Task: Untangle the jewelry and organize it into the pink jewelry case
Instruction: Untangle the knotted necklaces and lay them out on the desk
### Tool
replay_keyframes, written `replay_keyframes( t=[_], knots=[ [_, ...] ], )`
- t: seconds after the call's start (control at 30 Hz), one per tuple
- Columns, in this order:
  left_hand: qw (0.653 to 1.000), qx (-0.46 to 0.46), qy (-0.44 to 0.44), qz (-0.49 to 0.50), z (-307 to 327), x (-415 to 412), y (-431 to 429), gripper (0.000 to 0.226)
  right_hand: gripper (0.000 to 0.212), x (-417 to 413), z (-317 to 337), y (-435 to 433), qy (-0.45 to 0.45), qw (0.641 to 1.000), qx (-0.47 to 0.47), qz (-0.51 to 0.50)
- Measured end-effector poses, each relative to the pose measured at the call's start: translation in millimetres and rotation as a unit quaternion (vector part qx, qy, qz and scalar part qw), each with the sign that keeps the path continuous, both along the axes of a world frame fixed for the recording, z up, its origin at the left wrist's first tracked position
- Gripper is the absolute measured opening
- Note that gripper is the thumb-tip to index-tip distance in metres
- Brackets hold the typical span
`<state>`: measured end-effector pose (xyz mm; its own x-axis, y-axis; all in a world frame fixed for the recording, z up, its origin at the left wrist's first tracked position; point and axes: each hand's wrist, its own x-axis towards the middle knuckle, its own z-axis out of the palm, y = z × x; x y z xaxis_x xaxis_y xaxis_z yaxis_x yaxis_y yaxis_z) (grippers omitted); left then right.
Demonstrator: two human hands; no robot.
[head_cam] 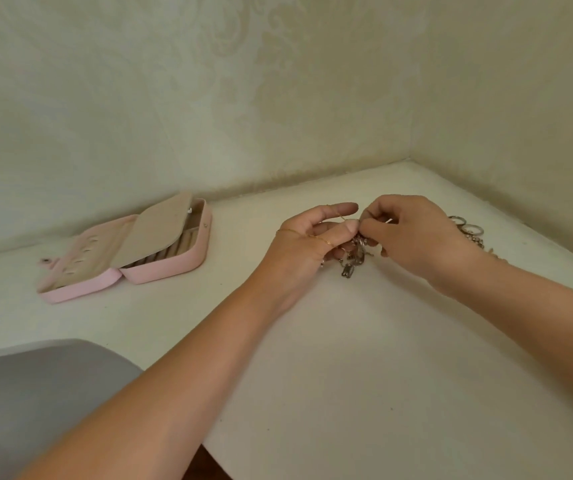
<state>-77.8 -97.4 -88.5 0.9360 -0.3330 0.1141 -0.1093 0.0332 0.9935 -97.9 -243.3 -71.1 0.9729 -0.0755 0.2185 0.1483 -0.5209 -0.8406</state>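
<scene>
Two hands: I watched both meet over the far right part of the white table (pixel 347 358), with the left hand (pixel 307 237) and right hand (pixel 413 233) fingertip to fingertip.
Left hand: the index finger was stretched out, while the thumb and lower fingers curled round the jewelry tangle (pixel 352 259) and gripped it.
Right hand: its fingers were bunched, pinching the top of the same tangle right beside the left thumb.
Task's thing: the jewelry tangle hung between the two hands, a silvery knot of small links. I could not tell whether its lowest bit touched the table.
One gold chain (pixel 319 239): thin and fine-linked, it lay draped across the back of the left hand and ran up to the index finger.
In the way: the right hand covered part of a loose heap of rings (pixel 468 230) behind it. I counted at least two silvery hoops; the rest was hidden.
One pink jewelry case (pixel 160 268): it lay open flat, well apart to the left, in two halves with rounded corners, a pink shell and beige lining. The right half had ridged rolls and the left had small slits.
One beige flap (pixel 164 226): this stiff panel tilted over the right half and hid part of it.
One small piece (pixel 45 261): it sat just beside the case's left edge, too blurred to name.
One grey shape (pixel 35 393): smooth and rounded, it sat at lower left against the table's edge.
Two walls (pixel 209 98): pale with an embossed pattern, they met in a corner behind the hands.
</scene>
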Motion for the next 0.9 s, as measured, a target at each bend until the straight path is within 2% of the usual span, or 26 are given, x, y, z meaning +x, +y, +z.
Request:
replay_keyframes(
  t=[0.17,0.3,0.37,0.43,0.5,0.7,0.8,0.9],
  knots=[
    [0.999,0.029,-0.021,0.026,0.8,-4.3,-2.2,0.034,0.015,6.6,-7.6,5.5,0.032,0.987,0.150,-0.043],
    [0.995,-0.046,0.048,0.076,2.8,-3.1,-1.9,0.029,0.012,0.8,-0.5,5.3,0.055,0.982,0.178,0.032],
    [0.988,-0.104,0.089,0.075,4.2,-3.2,-1.9,0.027,0.013,-4.3,5.2,4.1,0.063,0.986,0.138,0.063],
    [0.986,-0.120,0.105,0.047,5.3,-6.0,-3.1,0.024,0.013,-5.3,8.5,2.6,0.031,0.999,0.008,0.043],
    [0.991,-0.098,0.093,0.016,5.6,-9.0,-4.6,0.021,0.011,-6.6,11.5,1.3,-0.022,0.994,-0.101,0.018],
    [0.995,-0.078,0.065,0.010,8.0,-7.5,-6.2,0.030,0.010,-6.7,13.7,-3.6,-0.105,0.984,-0.145,0.005],
    [0.994,-0.085,0.071,0.009,6.1,-5.7,-3.8,0.034,0.013,-4.4,12.7,-8.8,-0.056,0.994,-0.088,0.022],
    [0.993,-0.095,0.074,0.002,6.5,-4.2,-1.2,0.033,0.016,-1.2,15.2,-15.1,0.047,0.994,0.076,0.057]
  ],
)
